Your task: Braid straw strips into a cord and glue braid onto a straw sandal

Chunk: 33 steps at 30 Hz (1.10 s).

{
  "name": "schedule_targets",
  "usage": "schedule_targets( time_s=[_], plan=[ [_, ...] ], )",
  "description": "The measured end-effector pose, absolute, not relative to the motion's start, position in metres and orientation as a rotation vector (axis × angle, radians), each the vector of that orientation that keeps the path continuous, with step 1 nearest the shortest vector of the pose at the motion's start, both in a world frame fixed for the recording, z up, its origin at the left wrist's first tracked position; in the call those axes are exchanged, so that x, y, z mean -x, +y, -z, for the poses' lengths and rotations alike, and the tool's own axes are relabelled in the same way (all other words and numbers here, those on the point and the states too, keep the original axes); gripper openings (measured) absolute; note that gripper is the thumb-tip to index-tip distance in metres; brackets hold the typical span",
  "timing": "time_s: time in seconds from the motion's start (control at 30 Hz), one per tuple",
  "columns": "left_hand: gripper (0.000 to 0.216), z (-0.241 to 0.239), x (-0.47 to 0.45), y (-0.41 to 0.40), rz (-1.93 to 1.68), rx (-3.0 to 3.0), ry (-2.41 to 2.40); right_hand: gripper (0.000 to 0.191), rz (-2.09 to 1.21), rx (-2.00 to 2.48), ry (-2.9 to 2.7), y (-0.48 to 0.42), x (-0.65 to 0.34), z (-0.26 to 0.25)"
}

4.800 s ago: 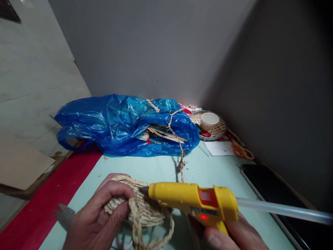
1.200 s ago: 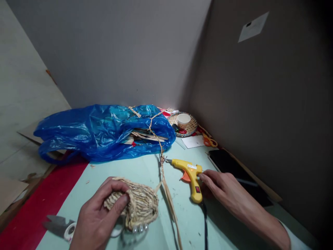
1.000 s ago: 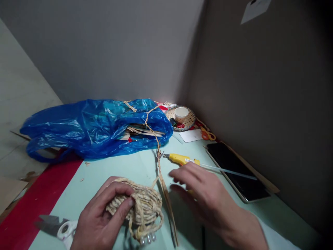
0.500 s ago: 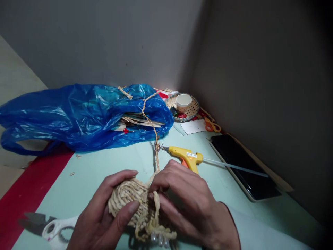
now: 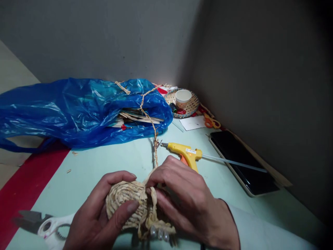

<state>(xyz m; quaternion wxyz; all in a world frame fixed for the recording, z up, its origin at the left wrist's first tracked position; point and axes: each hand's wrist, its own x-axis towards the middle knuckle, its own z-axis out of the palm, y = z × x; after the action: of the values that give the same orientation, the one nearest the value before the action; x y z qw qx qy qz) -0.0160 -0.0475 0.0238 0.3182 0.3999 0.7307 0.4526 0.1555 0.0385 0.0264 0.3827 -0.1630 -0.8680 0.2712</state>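
Left grip: the left hand (image 5: 101, 213) wraps the woven straw piece (image 5: 125, 201), thumb pressed on its front face, fingers curled over its top edge.
Right grip: the right hand (image 5: 182, 199) pinches narrowly on the braided straw cord (image 5: 155, 147) where it meets the piece's 3 o'clock edge.
Woven piece: low in the middle, just over the pale green table (image 5: 104, 163), between both hands; loose straw ends and a few pale beads (image 5: 159, 234) hang at its 5 o'clock.
Cord: runs from the pinch toward 12 o'clock and up over the blue plastic bag (image 5: 73, 107).
Glue gun: the yellow glue gun (image 5: 183, 153) lies at 1 o'clock, just beyond the right knuckles, nozzle toward 9 o'clock, clear glue stick (image 5: 234, 163) toward 3 o'clock.
Tablet: a dark tablet (image 5: 243, 161) at 2 o'clock, along the wall.
Shears: white-handled shears (image 5: 43, 225) at 8 o'clock, beside the left wrist.
Bag: at 11 o'clock, straw strips showing in its mouth.
Far corner: at 1 o'clock a small woven tray (image 5: 192, 104) holds a white cup (image 5: 182, 98); orange scissors (image 5: 212, 122) lie just beside it.
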Motion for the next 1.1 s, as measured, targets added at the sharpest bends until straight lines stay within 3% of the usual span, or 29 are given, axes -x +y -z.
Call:
schedule_targets(
  time_s=[0.93,1.1],
  plan=[
    [0.035,-0.0175,0.0165,-0.0462,-1.188,-1.056,1.898,0.022,-0.608,0.432,-2.263,0.0354,-0.1534,-0.0247],
    [0.028,-0.0183,0.0146,-0.0447,-1.216,-1.117,1.887,0.02,-0.65,0.493,-2.278,0.0342,-0.1539,-0.0245]
  ],
)
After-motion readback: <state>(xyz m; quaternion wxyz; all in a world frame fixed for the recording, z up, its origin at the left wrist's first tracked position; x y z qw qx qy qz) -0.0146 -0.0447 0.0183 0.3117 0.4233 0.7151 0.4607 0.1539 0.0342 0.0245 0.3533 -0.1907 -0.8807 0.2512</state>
